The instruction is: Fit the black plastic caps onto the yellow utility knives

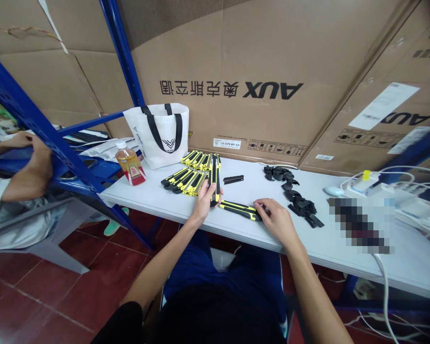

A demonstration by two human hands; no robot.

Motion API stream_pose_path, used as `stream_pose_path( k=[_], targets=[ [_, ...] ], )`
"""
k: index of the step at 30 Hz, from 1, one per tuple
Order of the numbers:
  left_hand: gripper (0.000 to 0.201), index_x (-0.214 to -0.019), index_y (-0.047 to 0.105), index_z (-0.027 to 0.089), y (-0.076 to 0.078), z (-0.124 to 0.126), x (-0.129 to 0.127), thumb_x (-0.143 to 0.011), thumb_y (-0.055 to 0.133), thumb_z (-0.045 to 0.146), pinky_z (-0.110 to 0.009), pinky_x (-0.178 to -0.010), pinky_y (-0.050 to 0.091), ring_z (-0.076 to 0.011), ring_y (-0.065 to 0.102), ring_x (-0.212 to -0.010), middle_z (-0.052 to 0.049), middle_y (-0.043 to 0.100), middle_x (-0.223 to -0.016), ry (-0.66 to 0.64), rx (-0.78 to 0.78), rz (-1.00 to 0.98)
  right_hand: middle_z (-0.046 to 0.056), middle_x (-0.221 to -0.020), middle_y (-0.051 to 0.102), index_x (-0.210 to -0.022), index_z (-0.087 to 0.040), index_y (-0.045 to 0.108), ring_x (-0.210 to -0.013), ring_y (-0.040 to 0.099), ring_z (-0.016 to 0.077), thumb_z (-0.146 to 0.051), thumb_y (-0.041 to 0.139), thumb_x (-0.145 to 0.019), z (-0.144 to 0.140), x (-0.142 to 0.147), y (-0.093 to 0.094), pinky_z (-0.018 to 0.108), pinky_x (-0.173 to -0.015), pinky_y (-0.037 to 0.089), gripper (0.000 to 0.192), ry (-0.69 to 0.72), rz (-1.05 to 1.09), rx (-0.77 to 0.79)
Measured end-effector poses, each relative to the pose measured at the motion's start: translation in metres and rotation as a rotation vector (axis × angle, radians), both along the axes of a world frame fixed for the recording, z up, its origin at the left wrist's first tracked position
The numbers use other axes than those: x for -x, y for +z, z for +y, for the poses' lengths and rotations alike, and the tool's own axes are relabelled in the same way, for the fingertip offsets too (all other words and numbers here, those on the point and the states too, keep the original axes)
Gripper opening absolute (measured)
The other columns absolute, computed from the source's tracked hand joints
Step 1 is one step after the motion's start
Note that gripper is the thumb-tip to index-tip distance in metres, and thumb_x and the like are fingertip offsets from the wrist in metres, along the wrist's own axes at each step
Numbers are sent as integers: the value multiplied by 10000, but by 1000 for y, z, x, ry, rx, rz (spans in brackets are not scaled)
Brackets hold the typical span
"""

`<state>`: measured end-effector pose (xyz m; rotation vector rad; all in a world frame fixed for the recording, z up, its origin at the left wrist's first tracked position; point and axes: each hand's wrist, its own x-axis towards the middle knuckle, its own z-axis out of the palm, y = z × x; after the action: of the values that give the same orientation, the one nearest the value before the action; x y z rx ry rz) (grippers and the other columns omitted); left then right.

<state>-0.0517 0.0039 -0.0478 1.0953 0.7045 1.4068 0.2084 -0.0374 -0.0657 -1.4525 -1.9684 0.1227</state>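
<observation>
My left hand [203, 201] is closed around a yellow-and-black box cutter [214, 174], which points away from me. A second box cutter [238, 209] lies crosswise on the table, its left end close to my left hand. At its right end is my right hand [277, 219], thumb and fingertips drawn together on the black end; the exact contact is partly hidden. Beyond my left hand, several more box cutters [186, 180] lie in two rows. A slim black strip [233, 179] rests behind the crosswise cutter. Small black plastic parts [301, 203] are heaped right of my right hand.
A white tote bag [166, 136] and a bottle of amber drink [129, 163] stand at the table's left. White cables and power strips [408, 196] fill the right end, near a blurred-out item [358, 224]. Large cartons [218, 62] rise behind. Another person's arm [30, 167] is at far left.
</observation>
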Motion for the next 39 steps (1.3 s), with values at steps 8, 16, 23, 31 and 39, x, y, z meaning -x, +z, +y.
stream_pose_path(
  k=[8, 16, 23, 31, 39],
  targets=[
    [356, -1163, 541, 212, -4, 3, 0, -970, 701, 464, -212, -484, 465, -93, 605, -606, -42, 709, -1013, -24, -53, -11, 84, -1031, 782, -1045, -244, 713, -913, 708, 270, -440, 486, -1090, 0, -1, 0, 408, -842, 528, 303, 0, 1, 6],
    [408, -1307, 525, 237, -8, 5, 0, -967, 701, 378, -241, -532, 487, -110, 620, -675, -57, 706, -1119, -34, -94, -4, 76, -1027, 776, -1040, -251, 703, -922, 699, 277, -423, 503, -1089, 0, -1, 1, 410, -844, 514, 268, 2, 13, 21],
    [493, -1331, 510, 234, -9, 6, -1, -947, 745, 435, -265, -606, 538, -158, 692, -804, -106, 702, -1273, -34, -78, 0, 78, -1032, 780, -1037, -252, 702, -920, 706, 277, -423, 502, -1086, 0, -1, 0, 407, -839, 521, 267, -3, 6, 13],
    [397, -993, 721, 163, -2, 3, 1, -921, 770, 550, -274, -747, 534, -186, 692, -841, -54, 734, -876, 61, -42, 147, 80, -1039, 784, -1040, -250, 706, -923, 711, 272, -425, 494, -1085, 1, -1, -1, 408, -825, 532, 278, 0, -4, 8],
    [403, -956, 715, 181, -3, 3, 2, -821, 864, 531, -218, -572, 441, -113, 576, -641, 22, 607, -739, 210, 69, 58, 78, -1029, 780, -1038, -253, 708, -917, 704, 270, -438, 492, -1088, 0, 0, 1, 411, -834, 527, 289, -5, 1, 14]
  ],
)
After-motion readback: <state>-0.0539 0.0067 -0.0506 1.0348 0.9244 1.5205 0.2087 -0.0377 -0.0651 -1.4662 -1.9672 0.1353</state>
